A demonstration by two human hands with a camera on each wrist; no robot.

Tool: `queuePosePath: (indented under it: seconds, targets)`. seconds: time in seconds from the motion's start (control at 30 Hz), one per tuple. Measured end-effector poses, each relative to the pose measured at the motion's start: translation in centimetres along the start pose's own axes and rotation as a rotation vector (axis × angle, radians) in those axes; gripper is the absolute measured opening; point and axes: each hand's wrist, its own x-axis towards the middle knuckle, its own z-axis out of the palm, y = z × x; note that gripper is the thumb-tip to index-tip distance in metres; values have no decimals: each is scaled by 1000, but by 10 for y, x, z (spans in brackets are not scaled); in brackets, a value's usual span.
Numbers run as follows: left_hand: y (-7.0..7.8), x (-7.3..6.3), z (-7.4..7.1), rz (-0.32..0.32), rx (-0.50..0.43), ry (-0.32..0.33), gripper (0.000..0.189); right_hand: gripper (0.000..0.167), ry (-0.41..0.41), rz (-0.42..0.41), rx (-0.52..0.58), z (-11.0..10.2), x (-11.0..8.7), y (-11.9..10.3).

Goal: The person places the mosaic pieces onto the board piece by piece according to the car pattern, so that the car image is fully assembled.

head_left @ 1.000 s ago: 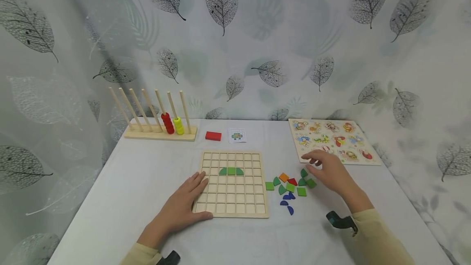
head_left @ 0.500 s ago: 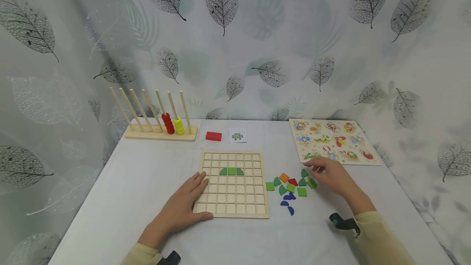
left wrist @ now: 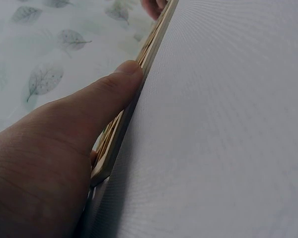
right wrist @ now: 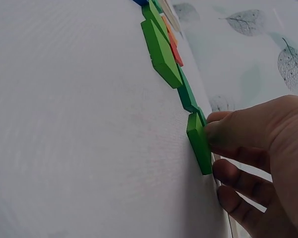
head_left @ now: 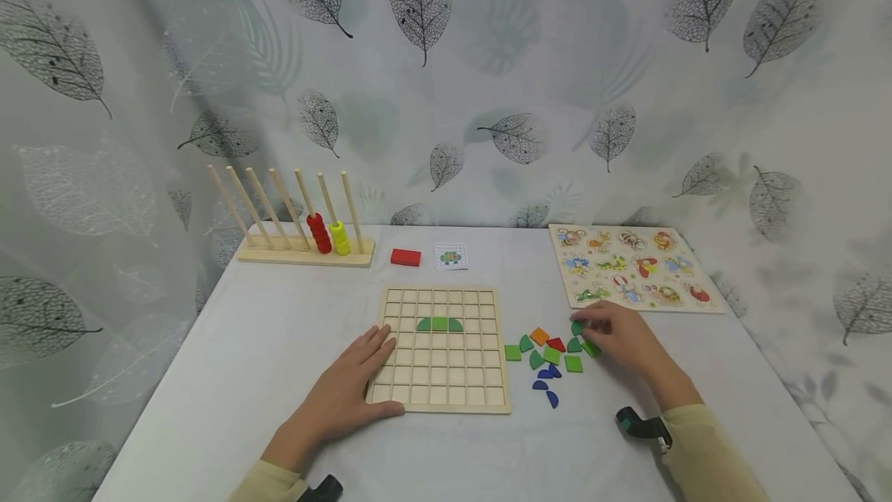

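Left hand [head_left: 351,378] touches grid board [head_left: 447,375] edge, tabletop [head_left: 244,339] stretching leftward.

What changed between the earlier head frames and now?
The right hand came down toward the loose pieces; its fingers are now at the farthest green piece, grip unclear. The left hand still rests on the grid board, whose three green pieces stayed put.

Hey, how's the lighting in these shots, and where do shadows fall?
Head view: soft light on the table, a darker band down the left of the leafy cloth; left wrist view: dim, the left hand dark, shadow beside the board; right wrist view: also dim, soft shadow beside the green square at the right hand.
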Motion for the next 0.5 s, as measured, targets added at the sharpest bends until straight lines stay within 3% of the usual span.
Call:
queuePosePath:
  seconds: [0.5]
  targets:
    - [0, 0, 2, 24, 17, 28, 107, 24, 28, -11, -18, 3, 0, -3]
